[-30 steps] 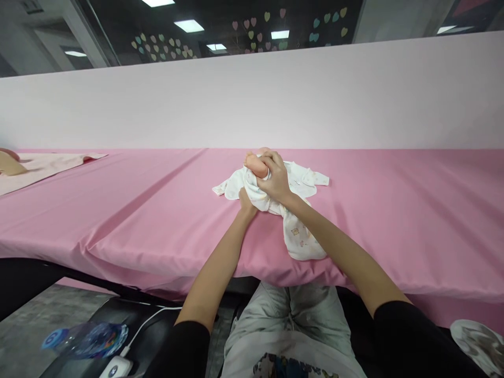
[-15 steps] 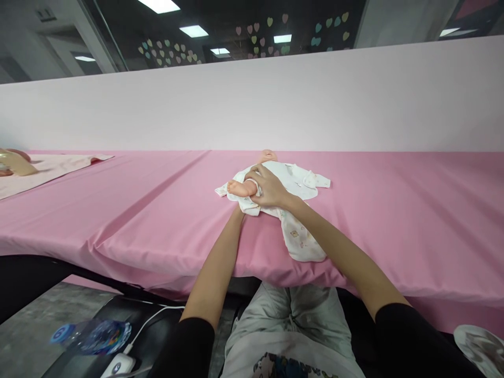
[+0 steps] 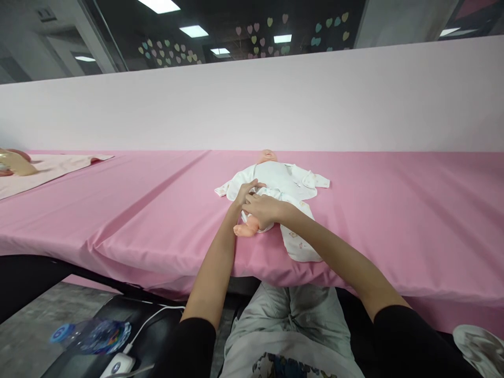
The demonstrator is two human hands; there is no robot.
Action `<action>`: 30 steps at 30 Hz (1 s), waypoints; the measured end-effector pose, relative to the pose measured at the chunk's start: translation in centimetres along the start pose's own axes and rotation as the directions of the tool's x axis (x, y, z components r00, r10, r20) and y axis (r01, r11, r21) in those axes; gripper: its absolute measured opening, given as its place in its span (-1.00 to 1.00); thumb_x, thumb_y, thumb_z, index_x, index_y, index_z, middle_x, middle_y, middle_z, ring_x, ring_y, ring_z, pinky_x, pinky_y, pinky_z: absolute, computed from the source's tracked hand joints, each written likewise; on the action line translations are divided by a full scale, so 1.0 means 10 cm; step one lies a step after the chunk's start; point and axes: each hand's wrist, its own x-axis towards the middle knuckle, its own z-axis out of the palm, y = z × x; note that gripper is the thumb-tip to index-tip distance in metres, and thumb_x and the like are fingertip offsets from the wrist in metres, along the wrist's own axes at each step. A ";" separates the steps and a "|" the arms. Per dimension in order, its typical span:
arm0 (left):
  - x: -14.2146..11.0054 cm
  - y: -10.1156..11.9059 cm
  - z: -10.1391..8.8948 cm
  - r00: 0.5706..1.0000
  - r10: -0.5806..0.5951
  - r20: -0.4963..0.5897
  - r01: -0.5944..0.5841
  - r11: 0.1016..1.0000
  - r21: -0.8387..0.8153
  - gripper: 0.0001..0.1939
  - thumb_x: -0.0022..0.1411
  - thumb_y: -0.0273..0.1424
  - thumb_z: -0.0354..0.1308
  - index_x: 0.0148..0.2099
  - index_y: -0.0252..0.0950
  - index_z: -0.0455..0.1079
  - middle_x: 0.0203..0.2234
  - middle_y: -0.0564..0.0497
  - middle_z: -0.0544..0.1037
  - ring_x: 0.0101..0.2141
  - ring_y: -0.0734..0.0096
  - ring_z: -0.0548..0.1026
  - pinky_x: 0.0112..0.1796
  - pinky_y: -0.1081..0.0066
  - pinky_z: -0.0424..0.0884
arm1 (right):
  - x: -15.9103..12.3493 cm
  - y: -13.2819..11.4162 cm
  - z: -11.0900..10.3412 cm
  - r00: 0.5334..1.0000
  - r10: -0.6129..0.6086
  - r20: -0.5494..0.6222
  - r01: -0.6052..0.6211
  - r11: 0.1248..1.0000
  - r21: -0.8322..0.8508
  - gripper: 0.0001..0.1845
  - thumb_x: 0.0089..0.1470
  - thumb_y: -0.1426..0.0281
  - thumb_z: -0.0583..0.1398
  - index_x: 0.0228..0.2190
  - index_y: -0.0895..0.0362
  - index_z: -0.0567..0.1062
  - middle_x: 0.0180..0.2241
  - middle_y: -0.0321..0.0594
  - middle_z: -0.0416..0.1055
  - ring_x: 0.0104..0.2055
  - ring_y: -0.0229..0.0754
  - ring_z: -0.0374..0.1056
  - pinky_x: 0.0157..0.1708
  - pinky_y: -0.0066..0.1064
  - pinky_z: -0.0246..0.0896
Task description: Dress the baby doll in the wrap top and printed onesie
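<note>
A baby doll [image 3: 268, 156] lies on its back on the pink table [image 3: 394, 210], dressed in a white romper [image 3: 281, 181]. One bare doll foot [image 3: 244, 229] sticks out of the left trouser leg. My right hand [image 3: 263, 208] is closed on the bunched white cloth just above that foot. My left hand [image 3: 244, 192] pinches the same cloth right beside it. The other trouser leg [image 3: 301, 242] lies flat and looks limp toward the table's near edge.
A pale pink cloth [image 3: 47, 168] with a tan object on it lies at the far left of the table. A pale partition wall [image 3: 252, 100] runs behind. Below the table edge are a water bottle [image 3: 92, 336], a white cable and a device on a dark seat.
The doll's leg, held raised before, has come down to the table and now points at me. Both hands moved down with it and pulled the trouser leg up over it.
</note>
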 end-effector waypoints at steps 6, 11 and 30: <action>0.03 0.03 0.01 0.994 0.104 0.038 -0.108 0.986 0.123 -0.70 -0.09 -0.30 0.22 -0.29 -0.37 0.49 -0.29 -0.08 0.53 -0.20 0.26 0.43 -0.18 0.37 0.31 | -0.15 0.13 -0.25 0.986 -0.085 0.142 0.038 0.951 0.307 -0.47 -0.22 0.44 0.23 -0.10 0.14 0.42 -0.06 -0.12 0.33 -0.13 -0.08 0.29 -0.34 -0.41 0.19; 0.00 0.11 0.01 0.985 0.152 0.084 -0.161 0.980 0.119 -0.83 -0.12 -0.40 0.20 -0.42 -0.40 0.46 -0.51 0.02 0.49 -0.35 0.35 0.42 -0.31 0.43 0.32 | -0.26 0.49 -0.36 0.992 -0.017 -0.124 0.089 0.794 0.602 -0.73 -0.05 0.35 0.16 -0.27 0.16 0.53 -0.33 -0.24 0.47 -0.27 -0.24 0.34 -0.31 -0.46 0.17; 0.03 0.27 0.20 0.985 -0.123 0.124 0.173 0.783 -0.598 -0.62 -0.17 -0.52 0.15 -0.19 -0.33 0.33 -0.51 0.08 0.50 -0.51 0.48 0.44 -0.44 0.51 0.32 | -0.23 1.10 0.07 0.990 0.143 0.016 -0.059 0.297 0.953 -0.72 -0.21 0.28 0.32 -0.49 0.23 0.46 -0.54 -0.30 0.37 -0.50 -0.35 0.23 -0.49 -0.52 0.10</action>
